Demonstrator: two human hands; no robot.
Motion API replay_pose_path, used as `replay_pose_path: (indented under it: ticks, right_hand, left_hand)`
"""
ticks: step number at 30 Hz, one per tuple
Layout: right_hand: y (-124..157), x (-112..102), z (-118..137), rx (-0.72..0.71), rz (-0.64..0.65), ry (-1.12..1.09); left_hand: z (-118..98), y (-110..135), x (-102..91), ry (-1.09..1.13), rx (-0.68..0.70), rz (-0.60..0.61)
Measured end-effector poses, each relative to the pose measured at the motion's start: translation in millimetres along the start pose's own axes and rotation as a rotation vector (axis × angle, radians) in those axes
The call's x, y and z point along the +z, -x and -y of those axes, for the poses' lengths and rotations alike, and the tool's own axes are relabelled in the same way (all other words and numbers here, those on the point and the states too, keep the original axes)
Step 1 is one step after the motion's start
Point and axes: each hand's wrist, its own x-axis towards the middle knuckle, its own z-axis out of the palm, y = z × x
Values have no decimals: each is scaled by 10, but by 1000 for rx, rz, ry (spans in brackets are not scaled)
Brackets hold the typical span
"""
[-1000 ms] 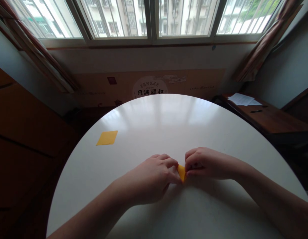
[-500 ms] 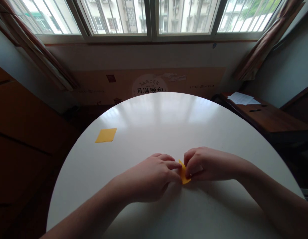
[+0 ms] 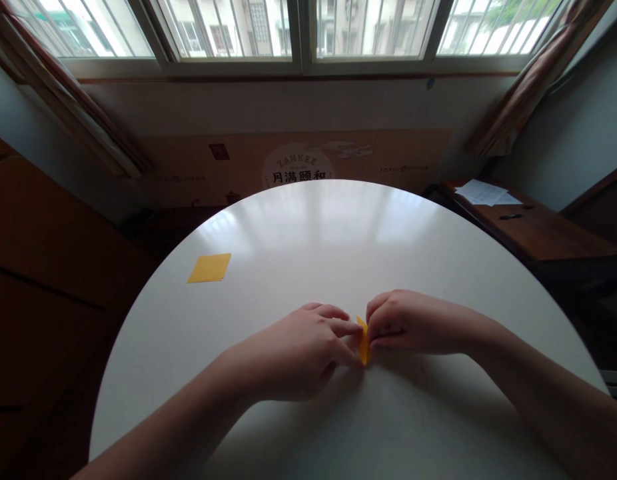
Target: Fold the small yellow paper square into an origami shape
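Note:
A small yellow sheet of paper [image 3: 363, 341], folded into a narrow upright strip, stands on the table between my two hands. My left hand [image 3: 313, 347] has its thumb and index fingertip against the left side of the paper, holding it at both ends. From the other side my right hand [image 3: 396, 323] grips the paper's right side with curled fingers. Those fingers hide part of the fold. Farther off to the left lies a flat yellow paper square [image 3: 209, 268], touched by neither hand.
The round white table [image 3: 308, 247] has a curved far edge. Beyond it stand a printed board [image 3: 403, 150] and a barred window [image 3: 258, 30]. At the right is a brown wooden desk [image 3: 553, 230] with white papers [image 3: 483, 192] on it.
My right hand has shifted slightly left toward my left hand, and the folded paper looks narrower and more upright. The view has tilted a little.

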Motion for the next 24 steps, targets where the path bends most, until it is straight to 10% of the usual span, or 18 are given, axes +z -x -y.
replay_pose_path:
  ticks: [24]
  right_hand:
    - [-109,50,176,329,-16,54]
  left_hand:
    - [107,-37,3,67,3,-6]
